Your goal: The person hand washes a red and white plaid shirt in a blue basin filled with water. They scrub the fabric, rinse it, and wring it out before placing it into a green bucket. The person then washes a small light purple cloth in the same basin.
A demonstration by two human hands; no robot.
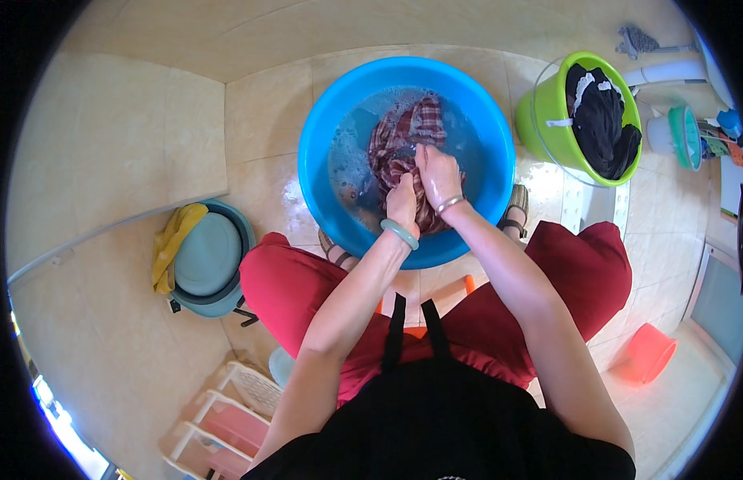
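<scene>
- Your left hand point(403, 200) is fisted tight on a bunched fold of the red plaid garment point(403, 144), and your right hand point(437, 172) has its grip closed on the same cloth just above, so the fabric is caught between the two fists.
- The garment sits half sunk in the blue plastic basin point(323, 120), which rests on the tiled floor point(259, 88) between your feet, close enough to lean over.
- The water looks sudsy; the cloth is limp, heavy and soaked.
- A green bucket point(539, 120) off to your right holds dark clothes, apart from the wash.
- The jade-coloured bangle point(399, 234) rides on your left wrist.
</scene>
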